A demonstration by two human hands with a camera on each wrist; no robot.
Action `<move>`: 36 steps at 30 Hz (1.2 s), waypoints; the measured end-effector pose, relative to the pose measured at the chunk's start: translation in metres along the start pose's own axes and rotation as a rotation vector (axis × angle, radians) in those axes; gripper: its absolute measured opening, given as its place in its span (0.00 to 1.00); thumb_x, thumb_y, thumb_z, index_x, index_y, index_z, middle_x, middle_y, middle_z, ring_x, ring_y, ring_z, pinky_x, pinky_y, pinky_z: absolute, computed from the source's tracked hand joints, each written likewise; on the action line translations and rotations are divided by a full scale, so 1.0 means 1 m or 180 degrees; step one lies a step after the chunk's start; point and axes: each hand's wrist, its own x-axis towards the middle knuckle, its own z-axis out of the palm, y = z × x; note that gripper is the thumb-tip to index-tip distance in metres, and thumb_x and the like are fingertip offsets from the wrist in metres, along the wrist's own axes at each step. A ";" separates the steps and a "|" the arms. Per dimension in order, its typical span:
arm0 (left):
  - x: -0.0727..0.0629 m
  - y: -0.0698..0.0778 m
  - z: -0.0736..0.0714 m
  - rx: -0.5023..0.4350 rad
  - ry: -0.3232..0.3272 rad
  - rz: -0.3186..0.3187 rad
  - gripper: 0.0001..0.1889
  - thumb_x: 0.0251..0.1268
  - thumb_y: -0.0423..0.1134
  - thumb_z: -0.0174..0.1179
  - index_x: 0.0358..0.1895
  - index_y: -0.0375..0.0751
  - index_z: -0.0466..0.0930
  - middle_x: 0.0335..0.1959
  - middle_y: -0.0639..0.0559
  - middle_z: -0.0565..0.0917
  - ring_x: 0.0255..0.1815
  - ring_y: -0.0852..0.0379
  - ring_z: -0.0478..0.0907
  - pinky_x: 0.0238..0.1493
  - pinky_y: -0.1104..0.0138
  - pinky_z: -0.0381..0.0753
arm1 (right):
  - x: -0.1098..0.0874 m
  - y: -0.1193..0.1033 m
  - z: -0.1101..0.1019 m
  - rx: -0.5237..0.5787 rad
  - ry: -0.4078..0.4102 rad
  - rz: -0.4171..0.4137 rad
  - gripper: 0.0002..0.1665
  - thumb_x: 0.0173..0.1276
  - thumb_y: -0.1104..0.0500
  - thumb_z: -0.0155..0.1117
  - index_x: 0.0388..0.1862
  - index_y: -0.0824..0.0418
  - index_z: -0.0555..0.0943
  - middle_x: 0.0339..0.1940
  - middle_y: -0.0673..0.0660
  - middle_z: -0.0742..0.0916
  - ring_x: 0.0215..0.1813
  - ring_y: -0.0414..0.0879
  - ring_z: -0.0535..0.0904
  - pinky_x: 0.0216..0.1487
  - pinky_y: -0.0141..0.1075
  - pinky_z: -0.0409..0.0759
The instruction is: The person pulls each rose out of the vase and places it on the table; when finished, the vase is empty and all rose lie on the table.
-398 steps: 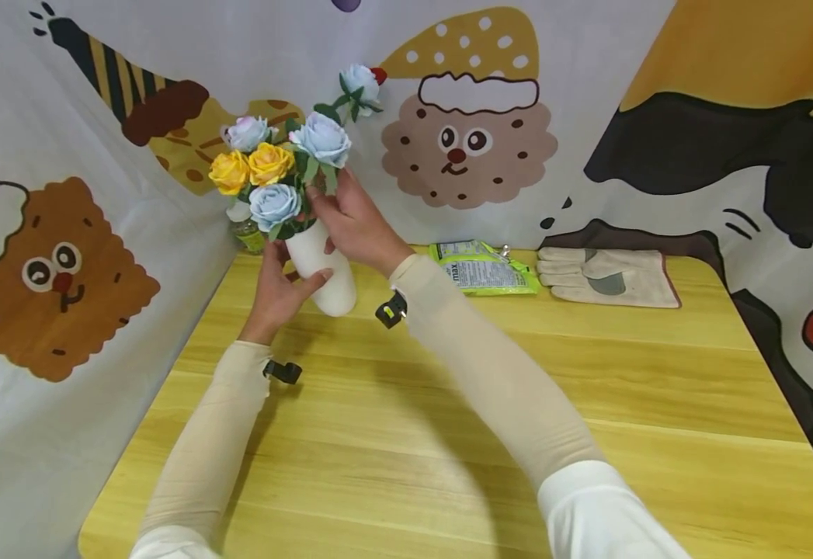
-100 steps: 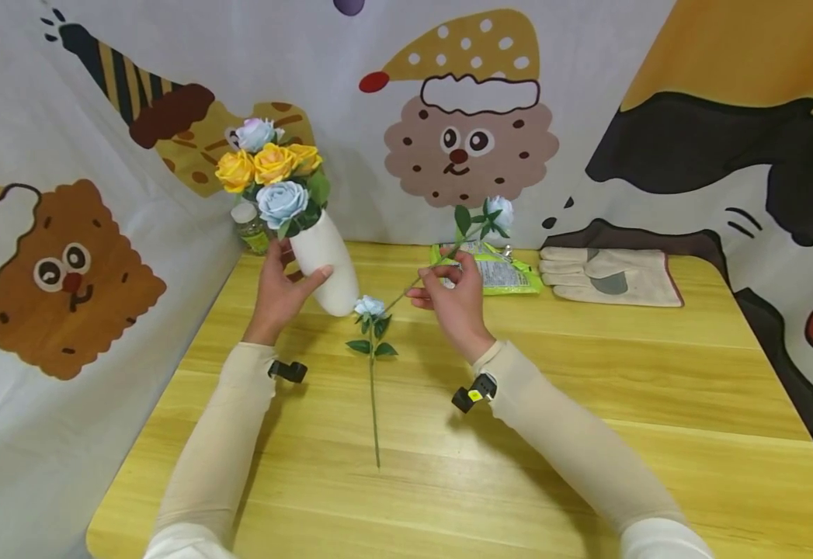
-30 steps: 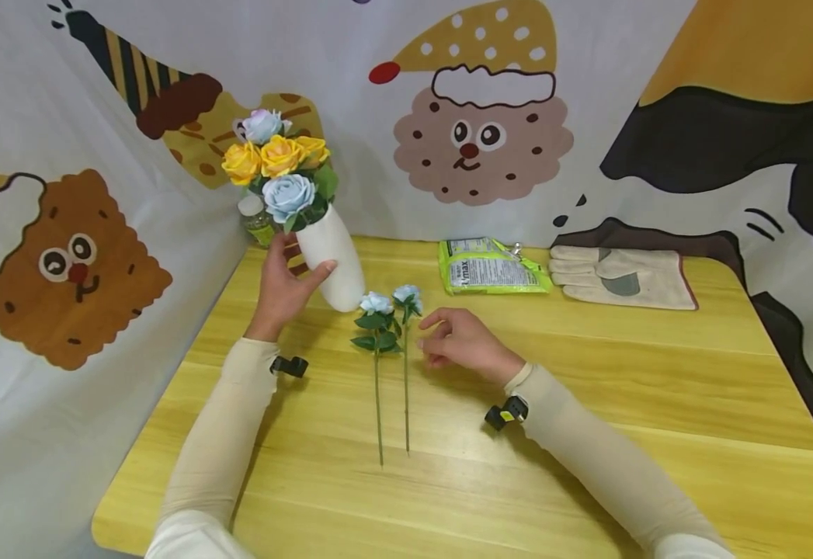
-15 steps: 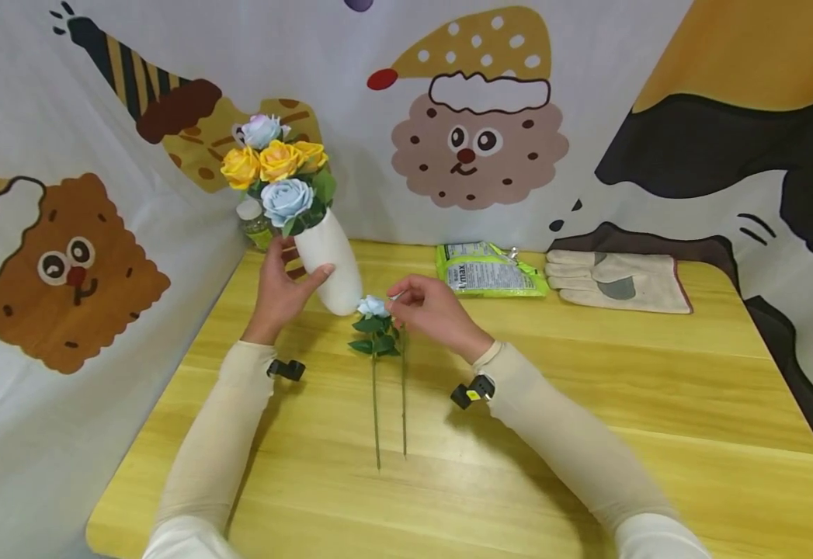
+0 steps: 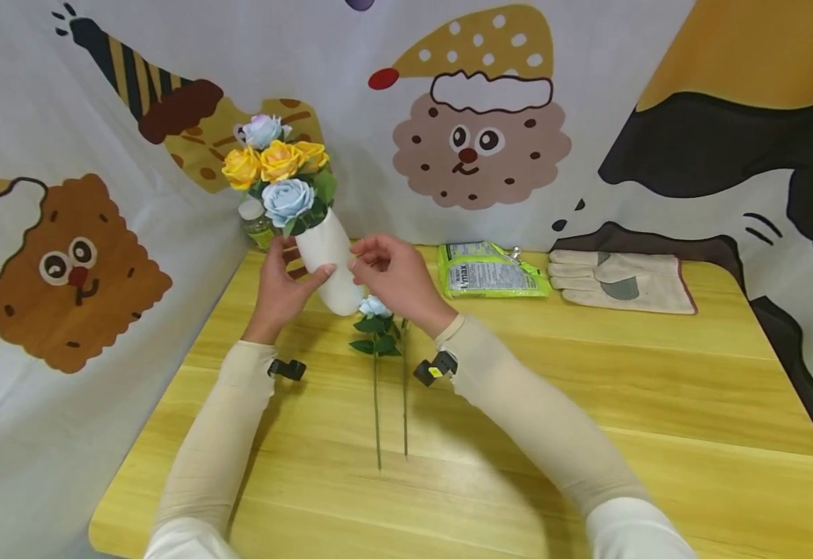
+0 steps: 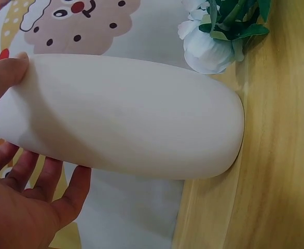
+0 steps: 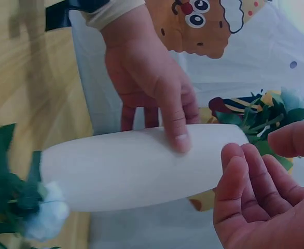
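Observation:
A white vase (image 5: 324, 241) stands tilted on the table, and my left hand (image 5: 279, 291) grips its side with thumb and fingers. In it are yellow roses (image 5: 280, 161), a light blue rose (image 5: 288, 202) and a paler bluish rose (image 5: 262, 130). My right hand (image 5: 399, 279) hovers at the vase's right side, its fingers loosely bent and holding nothing; the right wrist view shows a gap between thumb and fingers. Below it on the table lies a blue rose (image 5: 374, 307) with a long stem. Beside that is a second stem (image 5: 405, 404), its bloom hidden by my right hand.
Along the table's back edge lie a green packet (image 5: 493, 272) and a pale work glove (image 5: 623, 281). A small bottle with a white cap (image 5: 256, 223) stands behind the vase. A printed cloth (image 5: 350, 171) hangs behind the table.
Earlier my right hand was among the vase's flowers, then pinched a blue rose; two blue roses now lie on the table. Since then it has moved up-left to the vase. My left hand stayed.

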 end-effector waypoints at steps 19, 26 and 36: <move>-0.003 0.000 0.000 0.0038 -0.0008 0.0043 0.38 0.66 0.42 0.75 0.73 0.39 0.62 0.70 0.39 0.69 0.71 0.39 0.72 0.70 0.37 0.77 | 0.041 -0.040 0.026 -0.0179 0.0133 -0.0330 0.14 0.78 0.56 0.66 0.58 0.58 0.85 0.54 0.53 0.89 0.52 0.46 0.85 0.51 0.35 0.85; -0.003 -0.003 0.000 0.0057 -0.0003 0.0096 0.37 0.66 0.36 0.73 0.73 0.38 0.62 0.70 0.38 0.69 0.71 0.37 0.72 0.69 0.34 0.76 | 0.052 -0.038 0.035 -0.0423 0.0049 -0.0278 0.11 0.79 0.57 0.63 0.54 0.57 0.86 0.52 0.52 0.89 0.49 0.44 0.84 0.49 0.33 0.84; -0.002 -0.003 0.000 0.0076 -0.0024 0.0082 0.37 0.66 0.36 0.72 0.74 0.38 0.62 0.70 0.38 0.68 0.71 0.38 0.72 0.69 0.35 0.76 | 0.057 -0.037 0.040 -0.0714 0.0104 -0.0268 0.08 0.80 0.58 0.62 0.50 0.58 0.86 0.49 0.53 0.88 0.48 0.44 0.83 0.48 0.34 0.82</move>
